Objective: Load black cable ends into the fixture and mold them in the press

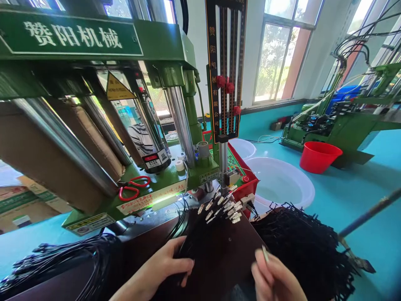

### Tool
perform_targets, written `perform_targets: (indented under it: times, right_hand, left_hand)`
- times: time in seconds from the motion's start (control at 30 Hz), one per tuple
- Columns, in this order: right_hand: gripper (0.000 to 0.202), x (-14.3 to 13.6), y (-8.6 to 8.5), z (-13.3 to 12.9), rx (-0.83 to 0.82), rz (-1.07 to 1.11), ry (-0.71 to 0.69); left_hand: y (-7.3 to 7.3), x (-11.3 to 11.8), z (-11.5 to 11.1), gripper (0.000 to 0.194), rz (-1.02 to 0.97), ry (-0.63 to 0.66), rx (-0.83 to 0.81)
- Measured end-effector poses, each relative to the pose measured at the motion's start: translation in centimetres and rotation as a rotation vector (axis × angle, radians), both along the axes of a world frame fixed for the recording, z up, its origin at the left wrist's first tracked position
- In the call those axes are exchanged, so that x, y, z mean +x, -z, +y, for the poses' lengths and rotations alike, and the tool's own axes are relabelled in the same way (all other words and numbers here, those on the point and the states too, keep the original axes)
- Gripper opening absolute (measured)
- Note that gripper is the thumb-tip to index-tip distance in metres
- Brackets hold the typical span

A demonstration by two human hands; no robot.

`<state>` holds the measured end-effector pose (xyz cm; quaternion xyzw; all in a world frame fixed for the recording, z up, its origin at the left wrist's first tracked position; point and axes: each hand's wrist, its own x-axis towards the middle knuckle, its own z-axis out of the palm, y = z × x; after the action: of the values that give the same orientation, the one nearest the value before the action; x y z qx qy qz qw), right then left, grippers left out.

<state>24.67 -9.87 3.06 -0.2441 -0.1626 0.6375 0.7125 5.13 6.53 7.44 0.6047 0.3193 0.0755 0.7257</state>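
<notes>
My left hand [164, 265] is wrapped around a bundle of black cables [196, 234] on the dark tabletop. The cables fan out beyond it, and their silvery and white connector ends [224, 207] point toward the green machine. To the right, my right hand [274, 276] pinches a small, thin pale piece [265, 253] between thumb and fingers; motion blur hides its details. The two hands are apart.
A green press machine [169, 179] stands ahead, with red-handled scissors [133, 188] on its base. More black cables [62, 261] lie at the left. A black heap [300, 246], a white tub [282, 179] and a red bucket [319, 156] are at the right.
</notes>
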Motion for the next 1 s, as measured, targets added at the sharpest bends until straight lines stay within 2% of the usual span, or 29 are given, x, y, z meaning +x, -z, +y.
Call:
perform_targets:
  times: [0.1, 0.17, 0.27, 0.37, 0.43, 0.5, 0.6, 0.67, 0.77, 0.83, 1.0]
  right_hand:
    - [0.011, -0.2, 1.6, 2.5, -0.052, 0.042, 0.158]
    - [0.015, -0.6, 2.2, 3.9, -0.07, 0.043, 0.226]
    - [0.019, -1.0, 2.1, 4.6, -0.065, 0.082, 0.323]
    - [0.011, -0.6, 1.5, 4.4, 0.017, 0.035, 0.392]
    - [0.007, -0.2, 1.2, 4.3, 0.034, -0.037, 0.38]
    - [0.008, -0.1, 1.2, 4.2, 0.007, -0.157, 0.388]
    - [0.017, -0.7, 1.4, 4.0, -0.036, -0.468, 0.394]
    - [0.023, -1.5, 1.4, 3.9, -0.03, -0.646, 0.283]
    - [0.026, -2.6, 1.4, 3.7, -0.002, -0.726, 0.181]
    - [0.024, -2.8, 1.8, 3.7, -0.014, -0.722, 0.254]
    - [0.018, -1.9, 4.0, 3.9, -0.099, -0.624, 0.509]
  left_hand:
    - [-0.4, -0.5, -0.7, 0.029, -0.034, 0.057, -0.053]
    - [-0.6, -0.8, -1.2, 0.032, -0.018, 0.092, -0.069]
    - [-0.3, -1.0, -1.9, 0.036, 0.033, 0.073, -0.043]
    - [0.5, -1.0, -2.1, 0.046, 0.061, -0.032, -0.037]
    - [1.0, -0.8, -2.0, 0.046, 0.065, -0.071, -0.031]
    - [1.1, -0.7, -1.8, 0.043, 0.052, -0.023, -0.024]
    - [0.5, -0.5, -1.8, 0.043, 0.031, 0.053, -0.057]
    - [-0.1, -0.3, -1.9, 0.044, 0.009, 0.057, -0.084]
    - [-0.5, 0.1, -2.2, 0.048, 0.013, 0.164, -0.093]
    - [-0.1, 0.4, -2.4, 0.053, 0.055, 0.232, -0.058]
    - [1.4, 0.6, -3.1, 0.062, 0.173, 0.117, 0.218]
